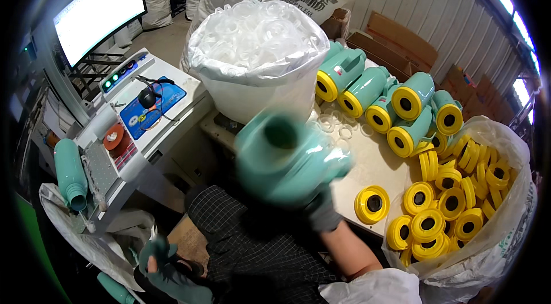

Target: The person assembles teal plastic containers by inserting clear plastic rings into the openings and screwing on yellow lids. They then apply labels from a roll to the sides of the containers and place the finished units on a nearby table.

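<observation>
My right hand (324, 212), in a grey glove, is closed on a teal plastic jug body (261, 169). The jug is smeared by motion above my lap, its dark round opening facing up. My left hand (159, 264), also gloved with a bare fingertip showing, is low beside my left leg. Its fingers are loosely apart and nothing shows in them. A single yellow ring-shaped base (372, 205) with a black centre lies on the pale table (359, 172), right of my right hand. Several clear rings (344, 132) are scattered just beyond the jug.
A white sack (252, 86) heaped with clear rings stands ahead. Teal jugs with yellow bases (367, 89) are stacked back right, beside a bag of yellow bases (447, 206). At left are a machine with a blue mat (152, 109), a monitor (103, 14) and another jug (70, 172).
</observation>
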A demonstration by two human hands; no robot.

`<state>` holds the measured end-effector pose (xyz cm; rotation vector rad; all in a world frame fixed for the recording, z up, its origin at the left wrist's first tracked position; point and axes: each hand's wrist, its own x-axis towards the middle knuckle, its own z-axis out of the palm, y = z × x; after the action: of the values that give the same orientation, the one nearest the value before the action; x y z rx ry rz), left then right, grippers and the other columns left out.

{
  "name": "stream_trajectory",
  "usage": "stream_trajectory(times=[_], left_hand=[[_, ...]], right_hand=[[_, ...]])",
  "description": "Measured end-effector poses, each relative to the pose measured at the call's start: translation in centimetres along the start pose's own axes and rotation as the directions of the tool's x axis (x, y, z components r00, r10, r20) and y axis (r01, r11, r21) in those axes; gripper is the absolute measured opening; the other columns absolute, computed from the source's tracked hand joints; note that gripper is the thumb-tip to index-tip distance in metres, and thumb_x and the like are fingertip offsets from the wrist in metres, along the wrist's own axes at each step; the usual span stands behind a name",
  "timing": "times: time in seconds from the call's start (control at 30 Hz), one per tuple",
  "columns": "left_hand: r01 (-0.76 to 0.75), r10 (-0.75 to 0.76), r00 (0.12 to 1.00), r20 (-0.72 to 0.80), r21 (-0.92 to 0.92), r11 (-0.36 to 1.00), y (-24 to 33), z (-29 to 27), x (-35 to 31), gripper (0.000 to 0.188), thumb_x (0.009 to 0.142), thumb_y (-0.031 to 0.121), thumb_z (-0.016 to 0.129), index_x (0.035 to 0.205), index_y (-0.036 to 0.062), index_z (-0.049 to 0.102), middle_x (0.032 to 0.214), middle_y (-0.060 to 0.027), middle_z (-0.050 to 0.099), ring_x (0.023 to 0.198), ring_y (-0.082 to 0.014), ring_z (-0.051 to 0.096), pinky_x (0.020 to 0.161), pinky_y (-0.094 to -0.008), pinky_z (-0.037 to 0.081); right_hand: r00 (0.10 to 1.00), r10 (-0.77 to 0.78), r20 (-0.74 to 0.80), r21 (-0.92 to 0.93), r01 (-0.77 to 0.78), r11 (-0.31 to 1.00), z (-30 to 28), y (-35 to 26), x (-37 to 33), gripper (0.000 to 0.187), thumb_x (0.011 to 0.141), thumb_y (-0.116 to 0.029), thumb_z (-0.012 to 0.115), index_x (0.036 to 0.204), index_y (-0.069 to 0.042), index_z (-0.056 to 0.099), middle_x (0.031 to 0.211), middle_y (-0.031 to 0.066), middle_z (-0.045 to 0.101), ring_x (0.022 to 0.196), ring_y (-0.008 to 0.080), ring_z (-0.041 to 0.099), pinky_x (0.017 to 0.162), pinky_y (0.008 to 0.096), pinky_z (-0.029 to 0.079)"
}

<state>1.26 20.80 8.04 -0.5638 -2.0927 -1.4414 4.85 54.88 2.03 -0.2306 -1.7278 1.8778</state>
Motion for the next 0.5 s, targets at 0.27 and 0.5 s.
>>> stream_trajectory(times=[0.27, 0.5], left_hand=[[0.363, -0.315, 0.904, 0.288, -0.133, 0.922, -3.3, -1.8, -2.1, 0.064, 0.088, 0.013, 0.063, 0.148, 0.0004, 0.047, 0.144, -0.0095, 0.049, 0.122, -0.0216, 0.053, 0.102, -0.0367, 0.044], [0.506, -0.501, 0.861, 0.088, -0.253, 0.825, -5.3, -4.2, -7.2, 0.039, 0.101, -0.004, 0.05, 0.14, -0.0015, 0.047, 0.113, -0.0033, 0.05, 0.093, -0.008, 0.048, 0.088, -0.0196, 0.043]], right_hand=[[0.859, -0.186, -0.478, 0.578, 0.466, 0.67, -19.0, -14.7, 19.0, 0.047, 0.106, -0.041, 0.059, 0.135, -0.004, 0.061, 0.112, 0.009, 0.072, 0.106, 0.0256, 0.067, 0.1, 0.0431, 0.055], [0.993, 0.111, -0.043, -0.137, -0.116, 0.984, 2.8, 1.1, 5.5, 0.031, 0.109, -0.022, 0.059, 0.128, 0.001, 0.069, 0.109, 0.0061, 0.072, 0.094, 0.0129, 0.066, 0.084, 0.0264, 0.054]])
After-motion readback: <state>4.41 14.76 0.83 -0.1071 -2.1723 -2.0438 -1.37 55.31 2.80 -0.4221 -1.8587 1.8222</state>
